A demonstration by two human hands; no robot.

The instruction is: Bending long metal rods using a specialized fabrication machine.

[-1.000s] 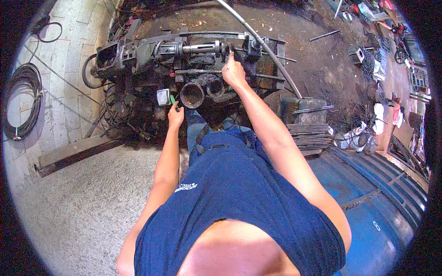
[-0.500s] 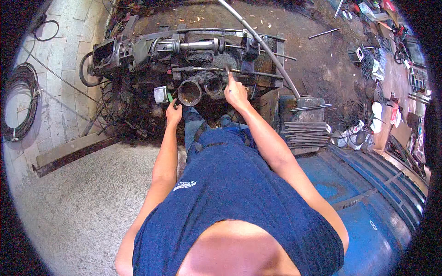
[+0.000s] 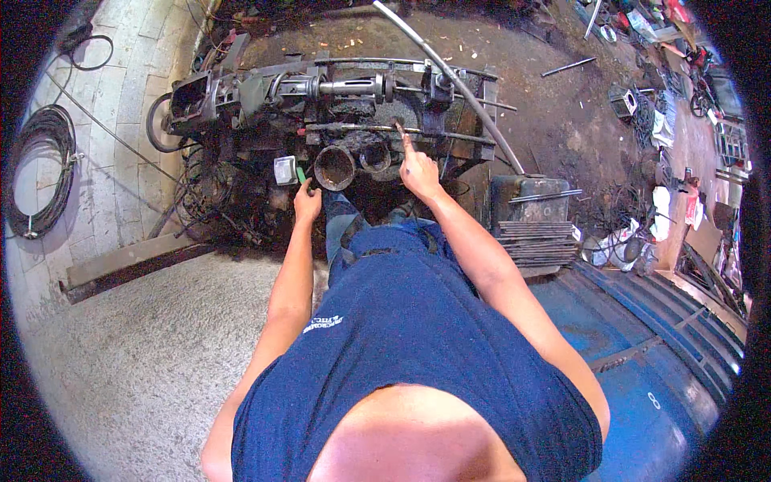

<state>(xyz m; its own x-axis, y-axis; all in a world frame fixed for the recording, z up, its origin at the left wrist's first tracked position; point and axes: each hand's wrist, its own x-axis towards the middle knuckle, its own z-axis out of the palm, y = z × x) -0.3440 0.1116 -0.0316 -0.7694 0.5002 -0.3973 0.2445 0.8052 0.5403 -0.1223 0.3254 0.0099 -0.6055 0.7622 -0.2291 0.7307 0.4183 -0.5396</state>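
Note:
In front of me is a dark, greasy machine assembly [image 3: 257, 104] with a bright metal shaft [image 3: 353, 86] and a thin rod [image 3: 361, 128] across its front. My left hand [image 3: 307, 204] is closed around a slim green handle [image 3: 301, 173], close to a round pipe opening [image 3: 335, 167]. A pale square piece [image 3: 285, 170] shows beside the handle; whether they are joined is unclear. My right hand [image 3: 419, 173] has its fingers curled at the rod's right part. From it a slim, dark-tipped thing [image 3: 400, 128] reaches up to the rod; its kind is too small to make out.
A long metal pipe [image 3: 450, 76] leans diagonally across the assembly's right side. Right of me stand a dark metal box [image 3: 538, 197] with stacked rods [image 3: 534, 243] and a blue metal panel [image 3: 594, 317]. A coiled black cable [image 3: 44, 173] lies at left, near a beam [image 3: 132, 261].
Both hands and the assembly appear slightly lower and farther right in view. The dark tip at my right hand, blurred before, now looks sharper. Both hands keep their grips.

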